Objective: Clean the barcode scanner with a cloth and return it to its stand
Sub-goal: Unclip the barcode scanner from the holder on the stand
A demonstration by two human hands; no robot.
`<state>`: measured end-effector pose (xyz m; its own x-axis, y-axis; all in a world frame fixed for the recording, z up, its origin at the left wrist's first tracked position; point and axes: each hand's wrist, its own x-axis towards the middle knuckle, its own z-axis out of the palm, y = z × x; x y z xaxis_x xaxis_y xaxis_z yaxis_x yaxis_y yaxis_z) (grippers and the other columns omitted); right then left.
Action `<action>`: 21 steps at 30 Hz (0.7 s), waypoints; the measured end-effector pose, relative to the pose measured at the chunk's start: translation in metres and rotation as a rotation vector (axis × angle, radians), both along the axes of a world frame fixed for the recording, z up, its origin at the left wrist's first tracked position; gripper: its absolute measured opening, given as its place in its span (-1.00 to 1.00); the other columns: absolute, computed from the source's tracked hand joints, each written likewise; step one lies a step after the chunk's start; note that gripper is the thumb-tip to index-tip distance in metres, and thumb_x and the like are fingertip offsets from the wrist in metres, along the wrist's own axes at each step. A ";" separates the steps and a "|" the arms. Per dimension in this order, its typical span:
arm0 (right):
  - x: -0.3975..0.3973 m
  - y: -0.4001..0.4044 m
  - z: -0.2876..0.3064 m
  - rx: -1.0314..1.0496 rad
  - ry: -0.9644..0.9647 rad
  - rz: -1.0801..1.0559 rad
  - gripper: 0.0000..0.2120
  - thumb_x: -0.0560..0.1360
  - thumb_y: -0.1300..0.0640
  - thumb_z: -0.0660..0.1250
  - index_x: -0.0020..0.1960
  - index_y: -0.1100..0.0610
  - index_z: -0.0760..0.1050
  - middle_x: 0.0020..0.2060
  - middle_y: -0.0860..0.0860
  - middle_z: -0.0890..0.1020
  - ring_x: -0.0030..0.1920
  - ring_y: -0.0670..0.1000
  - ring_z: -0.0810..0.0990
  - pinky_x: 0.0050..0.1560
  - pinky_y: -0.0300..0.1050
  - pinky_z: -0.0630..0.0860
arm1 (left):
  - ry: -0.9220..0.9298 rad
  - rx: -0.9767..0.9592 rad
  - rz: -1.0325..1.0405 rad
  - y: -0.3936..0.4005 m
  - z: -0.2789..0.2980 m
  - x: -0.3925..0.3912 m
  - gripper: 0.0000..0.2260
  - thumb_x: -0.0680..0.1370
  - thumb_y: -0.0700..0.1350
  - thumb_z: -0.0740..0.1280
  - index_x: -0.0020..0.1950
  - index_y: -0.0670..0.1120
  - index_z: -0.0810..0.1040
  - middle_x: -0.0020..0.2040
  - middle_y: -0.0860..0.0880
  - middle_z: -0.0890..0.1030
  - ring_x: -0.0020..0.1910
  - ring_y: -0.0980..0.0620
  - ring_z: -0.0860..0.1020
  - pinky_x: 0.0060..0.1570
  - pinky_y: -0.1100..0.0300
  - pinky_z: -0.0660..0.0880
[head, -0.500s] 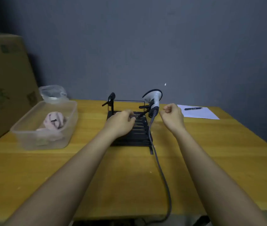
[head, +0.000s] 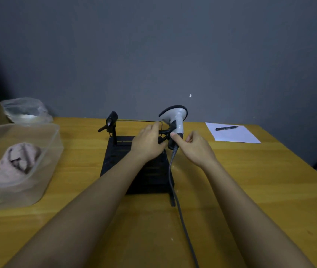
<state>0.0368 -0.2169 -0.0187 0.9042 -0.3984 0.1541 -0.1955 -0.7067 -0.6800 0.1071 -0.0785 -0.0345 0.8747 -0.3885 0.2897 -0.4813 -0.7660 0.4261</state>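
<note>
A white and black barcode scanner (head: 175,118) sits upright in the right holder of a black stand (head: 119,157) at the table's middle. Its grey cable (head: 173,182) runs down toward the front edge. My left hand (head: 148,143) rests over the stand with its fingers reaching the holder arm beside the scanner. My right hand (head: 194,145) is just right of the scanner handle, thumb tip touching the handle, fingers loosely curled and holding nothing. A pink cloth (head: 16,161) lies crumpled in a clear plastic tub (head: 43,171) at the left.
A second, bare holder (head: 111,120) stands on the stand's left side. A clear plastic bag (head: 25,110) lies behind the tub. A white sheet (head: 233,135) with a black pen (head: 226,128) lies at the back right. A grey wall runs behind the yellow wooden table (head: 250,180).
Both hands have moved forward and opened from loose fists. The left hand now reaches the holder arm, and the right thumb touches the scanner handle.
</note>
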 end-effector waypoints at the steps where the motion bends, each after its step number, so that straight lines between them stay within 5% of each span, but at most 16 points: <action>1: 0.000 0.000 0.002 -0.028 0.027 -0.005 -0.45 0.37 -0.41 0.19 -0.22 0.12 0.33 -0.35 -0.02 0.46 -0.35 0.01 0.43 -0.34 -0.05 0.30 | -0.019 0.018 0.035 -0.003 0.000 0.004 -0.49 0.50 0.11 0.31 0.34 -0.10 0.29 0.27 -0.12 0.47 0.25 -0.14 0.43 -0.04 0.01 0.43; 9: 0.004 0.011 0.005 -0.179 0.094 -0.041 -0.42 0.45 -0.33 0.16 -0.47 0.13 0.31 -0.50 0.01 0.43 -0.44 0.03 0.41 -0.46 -0.12 0.20 | -0.148 0.362 0.135 -0.016 -0.011 0.023 -0.51 0.52 0.24 0.20 0.12 -0.19 0.41 0.08 -0.16 0.56 0.09 -0.13 0.49 -0.24 0.09 0.35; 21: 0.008 0.023 -0.003 -0.113 0.013 -0.077 -0.55 0.46 -0.17 0.23 -0.45 0.12 0.33 -0.51 0.00 0.43 -0.45 0.05 0.40 -0.45 -0.13 0.21 | -0.221 0.402 0.089 -0.017 -0.018 0.031 -0.62 0.56 0.17 0.19 -0.20 -0.14 0.36 -0.28 -0.06 0.45 -0.28 -0.05 0.40 -0.48 0.21 0.13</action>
<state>0.0449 -0.1938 -0.0221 0.8738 -0.4472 0.1908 -0.2600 -0.7613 -0.5939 0.1385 -0.0960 -0.0524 0.8439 -0.4347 0.3144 -0.4524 -0.8916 -0.0185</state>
